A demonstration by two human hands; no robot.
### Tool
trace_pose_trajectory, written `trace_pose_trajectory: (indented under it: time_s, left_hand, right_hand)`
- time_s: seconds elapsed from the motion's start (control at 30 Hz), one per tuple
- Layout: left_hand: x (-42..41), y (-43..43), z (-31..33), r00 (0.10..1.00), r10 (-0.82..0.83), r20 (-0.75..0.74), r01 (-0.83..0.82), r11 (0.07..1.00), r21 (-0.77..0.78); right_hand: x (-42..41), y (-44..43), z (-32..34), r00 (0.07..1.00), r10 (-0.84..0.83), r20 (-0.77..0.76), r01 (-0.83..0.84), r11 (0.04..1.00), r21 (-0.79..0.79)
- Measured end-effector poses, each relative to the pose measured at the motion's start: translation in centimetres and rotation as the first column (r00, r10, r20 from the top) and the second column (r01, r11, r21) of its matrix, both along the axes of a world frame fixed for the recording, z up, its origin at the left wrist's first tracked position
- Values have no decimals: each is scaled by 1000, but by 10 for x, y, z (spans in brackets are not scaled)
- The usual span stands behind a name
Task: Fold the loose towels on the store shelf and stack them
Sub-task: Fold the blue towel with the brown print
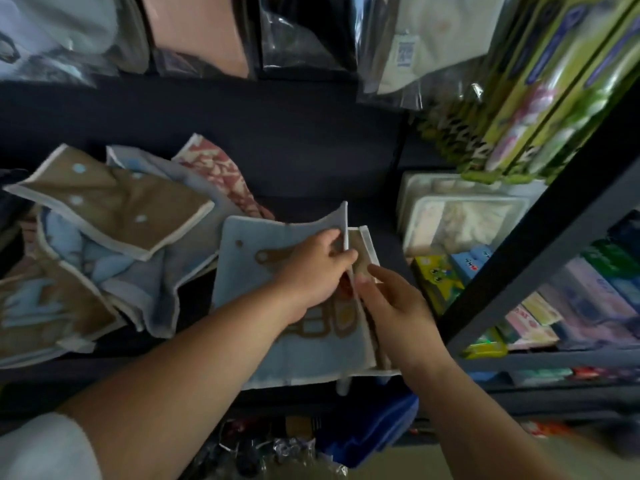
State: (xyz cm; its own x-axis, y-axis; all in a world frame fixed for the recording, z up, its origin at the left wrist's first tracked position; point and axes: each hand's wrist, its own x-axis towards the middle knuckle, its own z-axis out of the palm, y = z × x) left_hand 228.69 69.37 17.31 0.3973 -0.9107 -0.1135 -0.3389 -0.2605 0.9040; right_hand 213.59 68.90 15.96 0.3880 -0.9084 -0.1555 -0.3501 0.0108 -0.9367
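Note:
A light blue towel [263, 271] with a brown cartoon print lies on the dark shelf [277, 150], its right edge raised. My left hand [317, 268] grips that raised white-trimmed edge from the left. My right hand [394, 303] pinches the same edge from the right, lower down. Under it a brown towel edge [367, 251] shows. To the left lies a loose heap: a brown dotted towel [114, 202], a blue and grey towel [104, 258], a brown and blue towel [41, 306], and a red patterned towel [221, 171] behind.
A white plastic-wrapped pack [460, 216] and small coloured boxes [440, 275] sit right of the towel. A dark shelf post [540, 251] runs diagonally on the right. Bagged goods [311, 29] hang above. Green packs [540, 98] stand at upper right. A blue bin [374, 424] sits below.

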Motion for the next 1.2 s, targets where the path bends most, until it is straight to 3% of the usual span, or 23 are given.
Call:
trace_pose_trajectory:
  time_s: [0.1,0.2,0.3,0.4,0.5,0.6,0.7,0.8,0.93,1.1,1.2]
  left_hand:
    - [6,14,-2,998,-68,-10,68,997,-25]
    - [29,36,-5,967,-41,253,68,993,-98]
    - [54,60,-10,821,-3,571,49,997,-66]
    - [74,72,-18,714,-65,697,64,998,27]
    - [81,72,-27,661,-195,724,107,980,165]
    - [79,69,-33,612,-313,726,115,944,310]
    - [77,66,-36,595,-358,720,114,924,366]
    - [79,65,-44,575,-412,707,115,896,428]
    - [86,64,-45,552,-461,695,119,869,481]
    - [99,63,-40,519,-512,685,148,842,518]
    - [101,65,-40,516,-507,690,172,851,497]
  right_hand:
    - [5,-7,3,989,16,-145,-30,995,-98]
    - [11,-14,1,974,-15,-225,-26,983,-180]
    - [13,-18,3,982,-68,-174,37,983,-178]
    - [8,-17,7,989,-101,-106,74,969,-234]
    - [0,-17,13,983,-128,-129,83,948,-308]
    - [-2,-14,17,930,-78,-358,-68,923,-379]
    - [4,-9,20,762,1,-648,-240,929,-281]
    - [8,-8,16,608,25,-793,-280,942,-185]
    - [8,-6,11,532,33,-846,-324,931,-168]
    - [7,7,12,550,16,-835,-335,920,-203]
    - [5,18,18,467,-19,-884,-342,918,-201]
